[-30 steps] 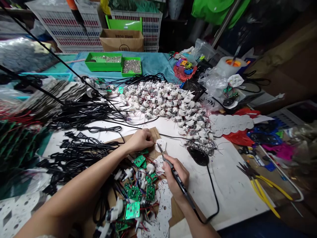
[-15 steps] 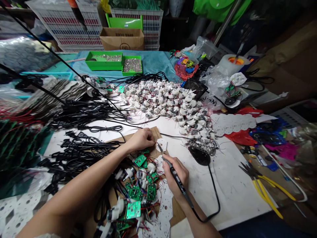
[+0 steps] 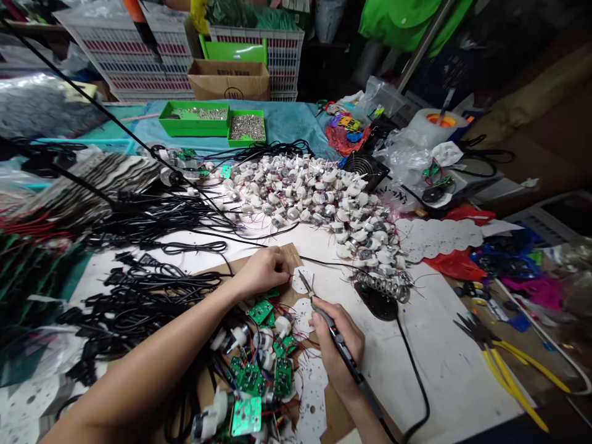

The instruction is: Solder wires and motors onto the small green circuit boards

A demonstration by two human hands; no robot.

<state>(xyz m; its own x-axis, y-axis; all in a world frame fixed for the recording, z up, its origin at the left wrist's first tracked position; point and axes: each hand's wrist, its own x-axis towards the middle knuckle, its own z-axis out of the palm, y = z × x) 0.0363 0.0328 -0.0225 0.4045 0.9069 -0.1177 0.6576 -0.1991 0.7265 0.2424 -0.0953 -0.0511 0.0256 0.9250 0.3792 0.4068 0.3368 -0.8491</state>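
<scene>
My right hand [image 3: 337,345] is closed round a black soldering iron [image 3: 335,336], whose tip points up and left at a small white piece [image 3: 303,280] on the brown board. My left hand [image 3: 263,269] is closed in a pinch beside that piece, holding something too small to make out. Below both hands lie several green circuit boards [image 3: 261,311] wired to small white motors [image 3: 238,336]. The iron's black cord [image 3: 416,382] loops off to the right.
A big heap of white motors [image 3: 319,197] lies beyond the hands, with a coiled iron stand [image 3: 382,287] to the right. Black cables [image 3: 143,290] cover the left. Two green trays [image 3: 213,120] of metal parts sit behind. Yellow-handled pliers [image 3: 509,364] rest far right.
The view has shifted a little, so everything sits slightly lower and to the right. Both hands keep the same hold; the iron tip stays by the white piece.
</scene>
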